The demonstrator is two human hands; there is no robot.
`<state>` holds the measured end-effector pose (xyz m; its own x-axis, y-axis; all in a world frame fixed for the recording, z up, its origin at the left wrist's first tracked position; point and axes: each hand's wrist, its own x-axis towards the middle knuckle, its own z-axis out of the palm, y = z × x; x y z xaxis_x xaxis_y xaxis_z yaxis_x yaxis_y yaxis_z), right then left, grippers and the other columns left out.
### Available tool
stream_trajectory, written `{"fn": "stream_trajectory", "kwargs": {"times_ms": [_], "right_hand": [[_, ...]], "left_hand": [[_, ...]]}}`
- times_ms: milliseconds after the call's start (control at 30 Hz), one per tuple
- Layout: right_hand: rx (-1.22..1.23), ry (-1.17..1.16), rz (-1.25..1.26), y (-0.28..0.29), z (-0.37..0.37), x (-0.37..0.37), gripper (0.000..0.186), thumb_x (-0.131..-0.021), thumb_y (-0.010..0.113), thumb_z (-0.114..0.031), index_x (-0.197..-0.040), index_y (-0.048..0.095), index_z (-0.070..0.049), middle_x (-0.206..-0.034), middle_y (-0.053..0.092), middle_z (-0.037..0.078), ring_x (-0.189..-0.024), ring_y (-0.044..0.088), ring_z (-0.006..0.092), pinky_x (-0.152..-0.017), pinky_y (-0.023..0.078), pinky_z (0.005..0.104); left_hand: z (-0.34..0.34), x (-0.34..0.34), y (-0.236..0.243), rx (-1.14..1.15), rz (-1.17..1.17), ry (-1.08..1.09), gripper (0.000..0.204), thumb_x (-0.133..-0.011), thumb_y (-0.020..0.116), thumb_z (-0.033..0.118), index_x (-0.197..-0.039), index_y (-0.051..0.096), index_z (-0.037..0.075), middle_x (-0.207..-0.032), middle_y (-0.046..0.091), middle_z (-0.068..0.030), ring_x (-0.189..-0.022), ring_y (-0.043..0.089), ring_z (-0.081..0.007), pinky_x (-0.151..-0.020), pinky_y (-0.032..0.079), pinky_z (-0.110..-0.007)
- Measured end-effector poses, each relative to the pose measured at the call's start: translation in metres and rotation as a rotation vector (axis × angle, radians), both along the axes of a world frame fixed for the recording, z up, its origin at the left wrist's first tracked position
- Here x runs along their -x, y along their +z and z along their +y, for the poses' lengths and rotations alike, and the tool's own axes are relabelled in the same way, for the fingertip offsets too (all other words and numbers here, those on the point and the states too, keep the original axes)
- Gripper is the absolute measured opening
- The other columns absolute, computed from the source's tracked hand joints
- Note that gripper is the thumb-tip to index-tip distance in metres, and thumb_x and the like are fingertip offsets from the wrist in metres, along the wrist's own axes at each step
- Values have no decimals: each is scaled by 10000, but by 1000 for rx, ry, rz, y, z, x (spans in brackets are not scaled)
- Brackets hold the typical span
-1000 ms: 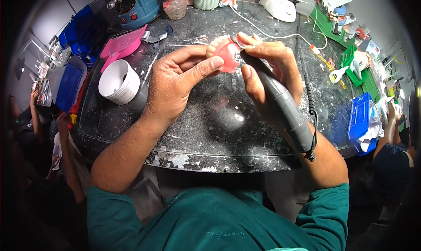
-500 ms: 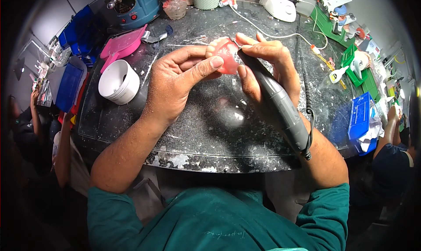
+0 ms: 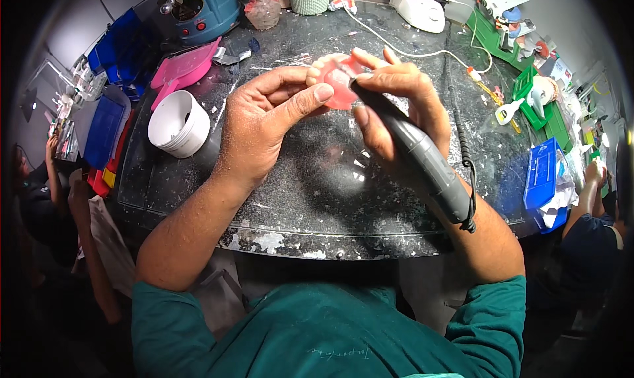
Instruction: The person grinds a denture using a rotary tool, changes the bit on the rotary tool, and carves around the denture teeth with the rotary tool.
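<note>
A pink denture point(image 3: 339, 95) with pale teeth along its far left rim is pinched between the thumb and fingers of my left hand point(image 3: 267, 110). My right hand point(image 3: 413, 100) grips a dark grey rotary handpiece point(image 3: 416, 147) like a pen. Its front end meets the denture's pink plate; the bur itself is too small to make out. Fingertips of the right hand lie by the denture's far right edge. Pale dust speckles my left hand and forearm. From the handpiece's rear a coiled black cord point(image 3: 467, 137) runs up and away across the bench.
A white tub point(image 3: 179, 124) and a pink dustpan point(image 3: 188, 66) stand left on the dusty dark bench point(image 3: 297, 209). A blue machine point(image 3: 206, 11) and a glass flask point(image 3: 263, 13) are behind. Green trays point(image 3: 528, 90) and a blue bin point(image 3: 545, 173) line the right. Other people work at both sides.
The denture has tilted, so its plate faces up more. The handpiece has shifted slightly left and up onto the plate. At the far left, a co-worker's arm has moved lower.
</note>
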<state>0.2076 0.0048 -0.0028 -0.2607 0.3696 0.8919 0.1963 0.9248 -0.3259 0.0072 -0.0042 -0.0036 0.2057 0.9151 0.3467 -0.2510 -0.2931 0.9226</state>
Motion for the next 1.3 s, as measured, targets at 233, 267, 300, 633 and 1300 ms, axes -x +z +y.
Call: {"fn": "stream_trajectory", "kwargs": {"times_ms": [233,267,300,633,1300], "right_hand": [[-46,-32,-159,5,-2,-3,315,-824,689,-42,-1100,541,-9,-1034,644,122,-1180,588,368,-1114,255,571],[-27,-27,-94,4,-2,-2,319,-816,694,-43,-1095,544,-11,-1023,653,127,-1187,583,372,-1116,244,578],[-7,-22,-30,3,-1,-2,323,-808,700,-43,-1091,547,-13,-1012,661,132,-1193,578,376,-1119,233,586],[-44,-30,-74,5,0,-4,316,-801,714,-35,-1073,554,-24,-1020,654,140,-1193,578,374,-1120,234,584],[-75,-34,-149,7,-1,-7,309,-817,724,-87,-1064,545,-34,-1018,685,109,-1191,583,368,-1113,229,609]], "left_hand": [[1,0,-1,-37,-10,3,217,-890,665,48,-1098,637,-7,-1044,690,-114,-967,671,-169,-895,554,-334],[1,-1,-1,-43,-14,20,219,-888,666,43,-1099,637,-5,-1046,689,-111,-975,668,-170,-903,549,-336],[1,-1,-2,-43,-13,20,219,-888,666,43,-1099,637,-5,-1046,689,-111,-975,668,-170,-903,549,-336],[3,-1,-3,-72,-28,6,225,-873,678,23,-1093,640,-2,-1050,689,-109,-983,664,-164,-906,532,-311],[1,-2,1,-135,-35,40,286,-857,672,-27,-1137,619,5,-1073,680,-102,-1025,654,-179,-955,501,-316]]}}
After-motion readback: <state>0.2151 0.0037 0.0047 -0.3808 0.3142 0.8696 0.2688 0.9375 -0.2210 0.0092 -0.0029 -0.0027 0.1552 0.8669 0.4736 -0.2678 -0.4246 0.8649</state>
